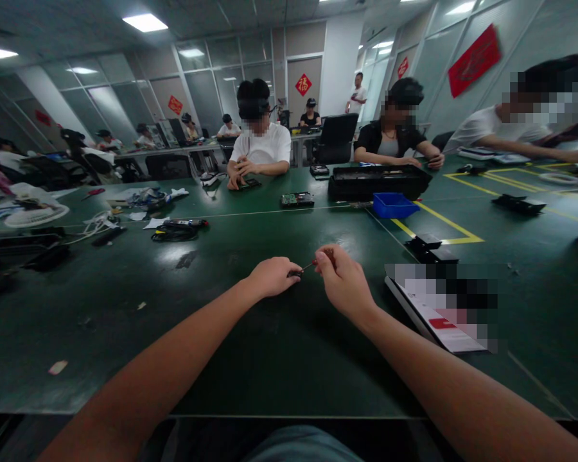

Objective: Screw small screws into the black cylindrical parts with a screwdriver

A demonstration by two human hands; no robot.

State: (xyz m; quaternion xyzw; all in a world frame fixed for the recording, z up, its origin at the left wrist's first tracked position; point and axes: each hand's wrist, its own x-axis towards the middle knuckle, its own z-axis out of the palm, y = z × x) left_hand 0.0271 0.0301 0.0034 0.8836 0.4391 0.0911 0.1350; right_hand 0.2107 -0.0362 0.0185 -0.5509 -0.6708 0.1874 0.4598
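Over the middle of the green table, my right hand (343, 277) is closed around the reddish handle of a small screwdriver (310, 265). Its thin shaft points left toward my left hand (273, 277). The fingers of my left hand are closed on a small dark part (295, 273), mostly hidden behind them, so its kind does not show. The screwdriver's tip is at or very near this part; contact cannot be made out.
A white box (443, 314) lies right of my right arm, beside black parts (433, 249). Farther off are a blue bin (395, 205), a long black casing (378, 183), a circuit-board device (297, 199) and coiled black cables (178, 230). Co-workers sit across the table (231, 359).
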